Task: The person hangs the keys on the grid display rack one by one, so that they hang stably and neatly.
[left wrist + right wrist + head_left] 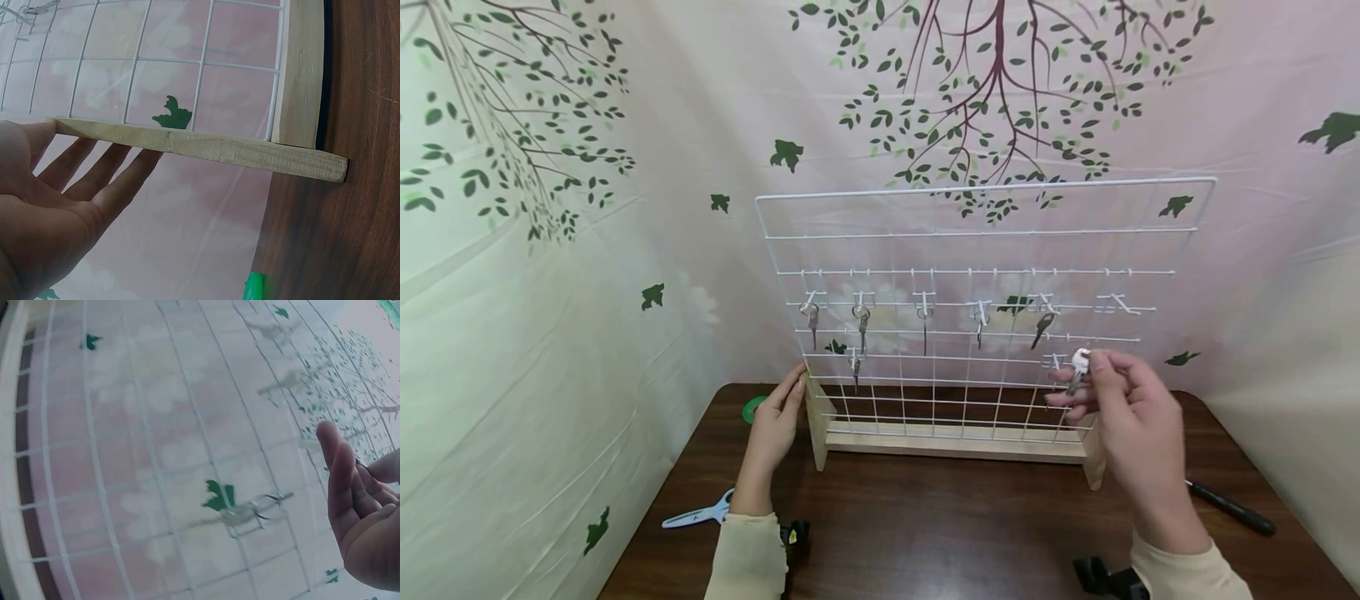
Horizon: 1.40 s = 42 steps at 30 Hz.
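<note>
A white wire grid rack (934, 383) on wooden feet stands upright on the table. My left hand (772, 429) holds the edge of its left wooden side panel (187, 144), with the thumb on one side and the fingers along the other. At the rack's lower right, my right hand (1142, 425) pinches a key (1078, 371) by its ring, in front of a lower hook (1055, 362). In the right wrist view the key is mostly hidden behind the fingers (340, 487). Keys on rings hang from several hooks, such as the key (1041, 330) nearest on the upper row.
The upper-right hook (1120, 304) bears no key. Light blue scissors (696, 515) and a green ring (752, 408) lie at the left of the dark wooden table (925, 533). A black-handled tool (1232, 507) lies at the right. A printed cloth (700, 125) hangs behind.
</note>
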{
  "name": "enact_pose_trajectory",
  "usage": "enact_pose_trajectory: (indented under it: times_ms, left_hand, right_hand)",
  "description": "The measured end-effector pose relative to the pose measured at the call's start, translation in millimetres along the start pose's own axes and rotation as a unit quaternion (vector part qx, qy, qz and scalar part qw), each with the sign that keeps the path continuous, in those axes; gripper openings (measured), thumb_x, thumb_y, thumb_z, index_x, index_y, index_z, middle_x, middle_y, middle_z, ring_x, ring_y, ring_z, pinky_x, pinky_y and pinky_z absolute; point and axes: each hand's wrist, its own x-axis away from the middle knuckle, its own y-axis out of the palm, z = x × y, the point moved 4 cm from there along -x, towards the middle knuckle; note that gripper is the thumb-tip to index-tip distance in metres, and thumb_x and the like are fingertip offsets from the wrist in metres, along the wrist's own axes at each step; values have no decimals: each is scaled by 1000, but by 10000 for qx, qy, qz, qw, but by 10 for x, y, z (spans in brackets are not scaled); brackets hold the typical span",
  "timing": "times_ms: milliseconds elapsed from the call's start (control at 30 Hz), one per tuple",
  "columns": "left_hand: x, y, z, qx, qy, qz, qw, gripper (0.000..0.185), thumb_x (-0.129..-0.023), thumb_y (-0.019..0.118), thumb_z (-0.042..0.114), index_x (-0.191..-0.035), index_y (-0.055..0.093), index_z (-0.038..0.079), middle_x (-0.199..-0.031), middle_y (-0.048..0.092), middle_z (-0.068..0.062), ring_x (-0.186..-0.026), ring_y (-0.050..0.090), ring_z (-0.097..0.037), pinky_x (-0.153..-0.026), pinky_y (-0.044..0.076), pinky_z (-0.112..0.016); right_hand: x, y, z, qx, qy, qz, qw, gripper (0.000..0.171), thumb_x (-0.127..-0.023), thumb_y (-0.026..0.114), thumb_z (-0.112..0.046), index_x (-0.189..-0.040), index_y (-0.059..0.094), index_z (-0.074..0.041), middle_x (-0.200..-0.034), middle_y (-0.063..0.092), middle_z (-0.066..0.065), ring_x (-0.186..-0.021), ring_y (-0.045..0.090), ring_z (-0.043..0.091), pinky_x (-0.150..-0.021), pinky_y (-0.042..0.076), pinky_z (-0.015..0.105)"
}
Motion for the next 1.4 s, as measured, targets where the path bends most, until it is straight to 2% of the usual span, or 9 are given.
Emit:
enact_pose_trajectory:
  times_ms: [133, 267, 633, 900, 1133, 1400]
  left_hand:
    - [-2, 2, -3, -30, -2, -17, 10000, 48, -115, 50, 38, -161, 51, 23, -168, 48, -9, -156, 45, -37, -122, 46, -60]
    - [-8, 5, -6, -16, 10, -27, 10000, 47, -115, 50, 38, -161, 52, 25, -168, 49, -9, -156, 45, -36, -121, 46, -60]
    - [3, 1, -4, -54, 14, 17, 10000, 47, -115, 49, 37, -160, 52, 24, -167, 50, -10, -156, 45, -37, -123, 44, -61]
    - [8, 3, -16, -115, -62, 3, 9999, 48, -115, 49, 39, -161, 51, 23, -167, 49, -10, -157, 44, -38, -124, 41, -63]
    - [-11, -3, 18, -127, -39, 40, 9999, 49, -115, 49, 39, -161, 51, 22, -167, 50, -10, -156, 45, -38, -123, 43, -62]
    - [-8, -10, 33, -116, -57, 47, 9999, 48, -115, 49, 38, -161, 51, 22, -167, 49, -11, -156, 44, -38, -123, 43, -62]
  right_hand:
    - [-124, -105, -62, -455, 3, 452, 9979, 29, -111, 57, -27, -127, 64, -4, -98, 84, -2, -72, 81, 11, -59, 60, 19]
    - [-211, -163, -96, -595, -9, 731, 9956, 31, -110, 58, -30, -126, 64, -4, -98, 84, -1, -72, 81, 10, -59, 59, 18]
    - [-307, -183, -21, -895, 245, 624, 9937, 24, -110, 59, -27, -124, 63, -8, -95, 84, -4, -69, 80, 9, -58, 59, 17]
    - [-338, -166, 43, -576, 286, 555, 9964, 26, -111, 58, -30, -128, 59, -11, -94, 82, -8, -65, 78, 7, -57, 58, 16]
    - [-365, -154, 78, -309, 223, 618, 9974, 21, -111, 57, -29, -125, 59, -14, -91, 82, -10, -59, 74, 7, -54, 53, 16]
    - [-406, -161, 150, 340, 193, 528, 9978, 18, -113, 53, -29, -128, 56, -20, -93, 79, -20, -59, 72, 4, -57, 53, 16]
